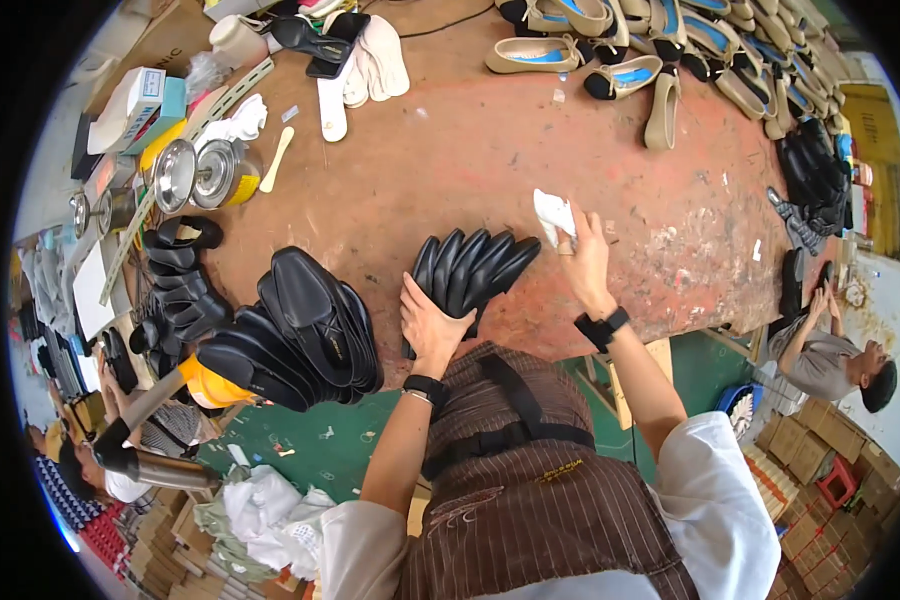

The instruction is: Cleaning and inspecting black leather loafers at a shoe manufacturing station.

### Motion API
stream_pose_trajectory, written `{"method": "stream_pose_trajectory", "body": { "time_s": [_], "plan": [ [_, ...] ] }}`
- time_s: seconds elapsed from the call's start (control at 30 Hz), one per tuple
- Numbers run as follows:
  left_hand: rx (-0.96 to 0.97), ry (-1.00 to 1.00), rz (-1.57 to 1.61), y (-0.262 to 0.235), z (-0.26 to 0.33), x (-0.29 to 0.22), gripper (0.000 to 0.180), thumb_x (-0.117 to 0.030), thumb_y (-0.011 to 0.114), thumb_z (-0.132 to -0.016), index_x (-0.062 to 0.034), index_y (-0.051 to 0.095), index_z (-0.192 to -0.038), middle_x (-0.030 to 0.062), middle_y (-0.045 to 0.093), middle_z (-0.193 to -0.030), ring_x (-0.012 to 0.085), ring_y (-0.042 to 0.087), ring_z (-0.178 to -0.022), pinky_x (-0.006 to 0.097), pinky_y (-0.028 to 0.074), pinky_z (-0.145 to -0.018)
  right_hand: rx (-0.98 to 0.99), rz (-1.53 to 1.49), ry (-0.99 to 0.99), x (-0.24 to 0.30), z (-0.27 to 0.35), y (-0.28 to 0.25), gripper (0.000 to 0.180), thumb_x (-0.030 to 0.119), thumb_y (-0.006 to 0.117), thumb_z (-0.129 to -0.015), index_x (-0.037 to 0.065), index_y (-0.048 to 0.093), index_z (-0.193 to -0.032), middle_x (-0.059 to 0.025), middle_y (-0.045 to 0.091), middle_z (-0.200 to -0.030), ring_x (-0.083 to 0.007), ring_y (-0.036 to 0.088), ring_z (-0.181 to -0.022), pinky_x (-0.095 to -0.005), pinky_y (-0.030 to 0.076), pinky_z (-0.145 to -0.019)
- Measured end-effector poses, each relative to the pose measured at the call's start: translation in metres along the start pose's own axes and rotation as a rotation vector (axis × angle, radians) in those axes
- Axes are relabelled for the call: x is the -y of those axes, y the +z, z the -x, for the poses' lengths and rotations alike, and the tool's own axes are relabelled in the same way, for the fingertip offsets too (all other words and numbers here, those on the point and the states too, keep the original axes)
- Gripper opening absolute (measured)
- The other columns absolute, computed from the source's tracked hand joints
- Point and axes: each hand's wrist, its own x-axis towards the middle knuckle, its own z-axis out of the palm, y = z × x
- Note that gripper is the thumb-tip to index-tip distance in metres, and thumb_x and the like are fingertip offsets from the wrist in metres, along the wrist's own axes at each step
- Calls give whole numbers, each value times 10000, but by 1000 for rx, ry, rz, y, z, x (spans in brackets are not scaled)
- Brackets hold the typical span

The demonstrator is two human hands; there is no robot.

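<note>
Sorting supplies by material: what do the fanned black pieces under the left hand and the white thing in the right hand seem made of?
The fanned black pieces look like smooth rubber or synthetic leather, with soft sheen along their edges. The white thing looks like crumpled cloth, matte and folded; it might be paper.

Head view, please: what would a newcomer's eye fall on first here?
Probably the fan of black soles at the near edge of the brown table, pressed down by the left hand, with the right hand beside it holding a white cloth. Next, the stack of black shoes to the left, and the rows of beige shoes at the far right.
</note>
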Motion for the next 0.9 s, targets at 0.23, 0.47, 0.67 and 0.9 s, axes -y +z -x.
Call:
{"method": "stream_pose_trajectory", "body": {
  "time_s": [0.23, 0.47, 0.67, 0.9],
  "plan": [
    [18, 98, 117, 6, -4, 17, 1324, -346, 891, -512, 45, 41, -1450, 281, 323, -1364, 440, 366, -1231, 498, 322, -1037, 256, 75, -287, 34, 80, 68, 619, -7, 594, -673, -2, 492, -1284, -160, 533, -1008, -344, 526, -913, -418, 502, -742],
    [615, -35, 1378, -25, -30, 86, 709, -125, 539, -891, -23, 184, -1496, 158, 203, -1539, 224, 199, -1422, 341, 213, -1136, 65, 30, -183, 57, 32, 69, 517, -40, 562, -661, -1, 558, -1177, -179, 545, -965, -356, 553, -873, -418, 503, -748],
    [553, -220, 1403, -36, -30, 89, 832, -628, 155, -960, 33, 235, -1459, 152, 163, -1554, 233, 125, -1441, 348, 39, -1167, 674, -95, -576, 70, 145, 120, 350, 41, 585, -698, 56, 659, -1039, -95, 575, -974, -276, 579, -873, -379, 534, -770],
    [668, -243, 1297, -45, -39, 91, 1031, -770, 33, -854, 47, 222, -1455, 208, 214, -1525, 280, 157, -1433, 375, 55, -1168, 260, 120, -544, 86, 49, 115, 409, 18, 574, -703, 27, 583, -1112, -128, 584, -987, -327, 562, -882, -407, 534, -675]
  ]
}}
